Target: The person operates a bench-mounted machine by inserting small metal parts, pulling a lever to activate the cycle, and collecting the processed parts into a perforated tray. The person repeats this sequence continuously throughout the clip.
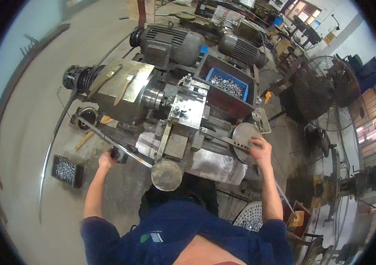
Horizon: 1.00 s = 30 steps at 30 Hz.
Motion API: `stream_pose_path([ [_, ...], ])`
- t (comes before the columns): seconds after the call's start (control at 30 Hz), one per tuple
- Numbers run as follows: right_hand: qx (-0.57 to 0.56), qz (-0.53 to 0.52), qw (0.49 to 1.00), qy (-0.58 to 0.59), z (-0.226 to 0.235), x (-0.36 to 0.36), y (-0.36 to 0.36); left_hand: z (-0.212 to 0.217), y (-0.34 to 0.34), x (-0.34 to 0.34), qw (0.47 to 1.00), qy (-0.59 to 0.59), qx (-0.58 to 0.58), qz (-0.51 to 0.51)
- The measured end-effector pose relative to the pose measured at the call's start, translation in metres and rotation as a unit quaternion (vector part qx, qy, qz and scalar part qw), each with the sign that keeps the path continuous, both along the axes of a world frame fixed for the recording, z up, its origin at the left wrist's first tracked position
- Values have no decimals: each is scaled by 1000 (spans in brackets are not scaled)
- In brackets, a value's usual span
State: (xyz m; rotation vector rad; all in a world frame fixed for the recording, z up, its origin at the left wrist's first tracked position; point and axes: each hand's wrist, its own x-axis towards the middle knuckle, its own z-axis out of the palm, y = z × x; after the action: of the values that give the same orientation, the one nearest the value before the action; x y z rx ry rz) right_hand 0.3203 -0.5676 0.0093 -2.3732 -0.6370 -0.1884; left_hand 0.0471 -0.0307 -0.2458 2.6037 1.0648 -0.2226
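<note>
I stand at a small grimy metal lathe (152,95). My left hand (107,159) is closed around the dark knob at the end of a long steel lever (108,140) that runs up-left toward the machine's side. My right hand (261,148) grips the rim of a round grey handwheel (243,137) with holes, at the machine's right end. A second round disc (166,175) sits at the front, between my arms. The shiny chuck (152,98) and the tool slide (187,108) lie beyond my hands.
A blue bin of small metal parts (227,85) sits behind the slide. A black tray of parts (66,170) lies on the concrete floor at left. Electric motors (170,42) stand at the back, a large pedestal fan (325,95) at right, and a perforated white basket (250,216) by my right side.
</note>
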Motion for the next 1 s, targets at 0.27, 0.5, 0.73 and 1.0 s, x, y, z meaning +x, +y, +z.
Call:
stream_pose_path([
  [0.27,-92,-166,981,23,-43,-35,-114,40,35,16,965,141,144,-169],
  [0.5,-287,-342,892,73,-107,-71,-244,64,64,6,947,-258,-179,74],
  [0.73,-378,-389,829,134,-109,-79,-220,107,29,54,775,-462,-299,310],
  [1.0,-89,-303,904,289,-109,-180,-160,109,-4,82,727,-552,-208,351],
])
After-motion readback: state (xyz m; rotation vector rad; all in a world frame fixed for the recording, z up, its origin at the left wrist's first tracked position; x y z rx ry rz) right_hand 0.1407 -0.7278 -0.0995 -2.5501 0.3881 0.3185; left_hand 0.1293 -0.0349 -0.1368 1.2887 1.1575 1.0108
